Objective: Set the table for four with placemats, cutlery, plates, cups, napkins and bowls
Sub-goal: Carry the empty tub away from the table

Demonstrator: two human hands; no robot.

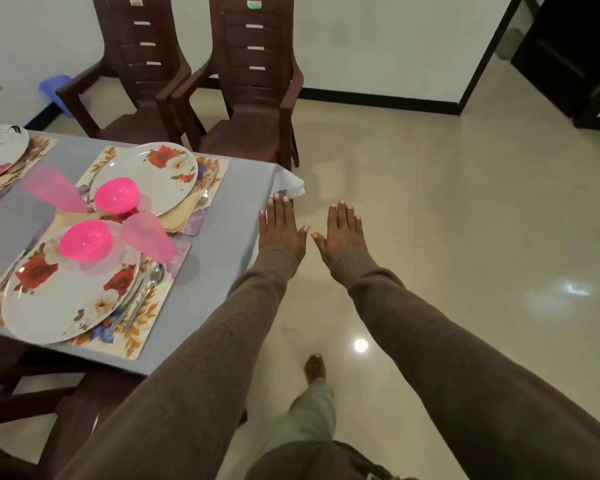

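Both arms in brown sleeves reach forward over the floor [465, 237], to the right of the table [229, 216]. The left hand [280, 227] and right hand [342, 231] are spread flat, palms down, holding nothing. On the table, the near placemat [142, 327] carries a flowered plate [70, 299], pink bowl [85, 241], pink cup [149, 237] and cutlery [142, 292]. Beyond lies a second setting, its plate [153, 174] bearing another bowl [116, 195]. Two brown chairs [253, 84] stand at the far side.

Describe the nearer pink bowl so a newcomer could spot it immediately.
Start at the grey table on the left and find the floral plate closest to the camera, on its placemat. The nearer pink bowl sits on that plate's far edge. The other pink bowl sits farther back, on the plate nearer the two brown chairs.
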